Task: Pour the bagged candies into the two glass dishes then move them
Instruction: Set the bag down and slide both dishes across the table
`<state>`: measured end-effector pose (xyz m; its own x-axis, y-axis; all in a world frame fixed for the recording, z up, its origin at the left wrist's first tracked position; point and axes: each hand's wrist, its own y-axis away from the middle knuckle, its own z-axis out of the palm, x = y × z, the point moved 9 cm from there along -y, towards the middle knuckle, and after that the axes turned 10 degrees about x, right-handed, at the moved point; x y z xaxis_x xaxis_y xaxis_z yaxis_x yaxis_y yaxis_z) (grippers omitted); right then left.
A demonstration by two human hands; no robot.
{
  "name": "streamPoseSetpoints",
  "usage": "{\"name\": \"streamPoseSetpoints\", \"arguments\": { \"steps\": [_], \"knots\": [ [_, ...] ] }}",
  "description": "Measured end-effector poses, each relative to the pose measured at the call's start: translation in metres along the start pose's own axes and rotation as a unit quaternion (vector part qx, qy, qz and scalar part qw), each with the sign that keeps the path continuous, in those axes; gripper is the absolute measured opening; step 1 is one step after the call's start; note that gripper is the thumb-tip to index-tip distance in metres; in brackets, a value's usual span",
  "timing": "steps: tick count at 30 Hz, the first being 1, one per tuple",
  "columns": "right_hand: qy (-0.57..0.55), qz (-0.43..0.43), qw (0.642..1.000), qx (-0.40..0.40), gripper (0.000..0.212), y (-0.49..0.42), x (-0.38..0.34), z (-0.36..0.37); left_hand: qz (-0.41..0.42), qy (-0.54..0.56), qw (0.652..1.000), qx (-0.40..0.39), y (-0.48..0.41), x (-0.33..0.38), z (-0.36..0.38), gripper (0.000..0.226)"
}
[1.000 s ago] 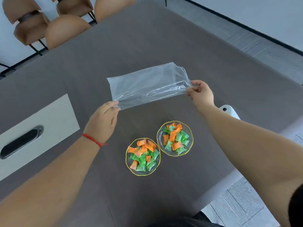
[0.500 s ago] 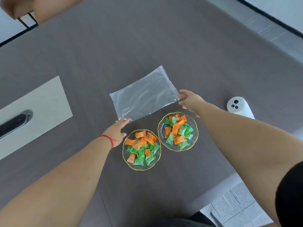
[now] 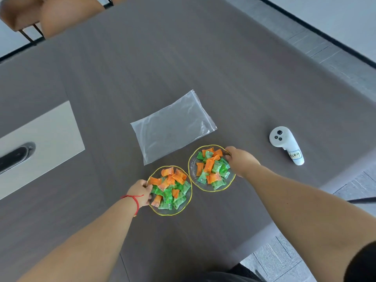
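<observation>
Two gold-rimmed glass dishes sit side by side on the dark table, both heaped with orange and green wrapped candies. My left hand (image 3: 141, 192) grips the left rim of the left dish (image 3: 179, 212). On the right dish (image 3: 192, 159), my right hand (image 3: 240, 162) holds the right rim, thumb over the edge. The empty clear plastic bag (image 3: 173, 127) lies flat on the table just beyond the dishes, touched by neither hand.
A white handheld controller (image 3: 284, 146) with a label lies to the right near the table's edge. A pale panel with a black oval handle (image 3: 38, 143) is set in the table at left. Brown chairs (image 3: 50, 15) stand at the far side. Floor shows at lower right.
Both hands let go of the bag, which now lies flat on the table. They drew back toward me and took hold of the outer rims of the two dishes.
</observation>
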<state>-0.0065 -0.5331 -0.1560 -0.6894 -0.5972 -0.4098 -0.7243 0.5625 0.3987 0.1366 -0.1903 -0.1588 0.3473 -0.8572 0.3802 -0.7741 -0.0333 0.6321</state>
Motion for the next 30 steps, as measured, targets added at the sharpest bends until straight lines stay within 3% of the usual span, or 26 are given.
{"name": "streamPoseSetpoints", "arguments": {
  "steps": [5,12,18,24,30],
  "knots": [
    [-0.038,0.015,0.999,0.027,0.025,0.007,0.003,0.002,0.037,-0.049,0.997,0.051,-0.005,-0.015,0.000,0.010],
    [-0.090,0.011,0.995,0.040,0.028,0.023,-0.025,-0.023,-0.002,0.027,0.998,0.061,0.026,-0.035,-0.035,0.011],
    [-0.122,-0.056,0.990,0.035,0.028,0.027,-0.095,-0.051,-0.011,0.117,0.989,0.090,0.029,-0.072,-0.092,0.020],
    [-0.128,-0.104,0.986,0.027,0.031,0.024,-0.176,-0.065,-0.024,0.252,0.952,0.173,0.046,-0.092,-0.166,0.025],
    [-0.130,-0.150,0.980,0.019,0.033,0.012,-0.272,-0.052,-0.029,0.221,0.932,0.285,0.022,-0.142,-0.254,0.033]
  ]
}}
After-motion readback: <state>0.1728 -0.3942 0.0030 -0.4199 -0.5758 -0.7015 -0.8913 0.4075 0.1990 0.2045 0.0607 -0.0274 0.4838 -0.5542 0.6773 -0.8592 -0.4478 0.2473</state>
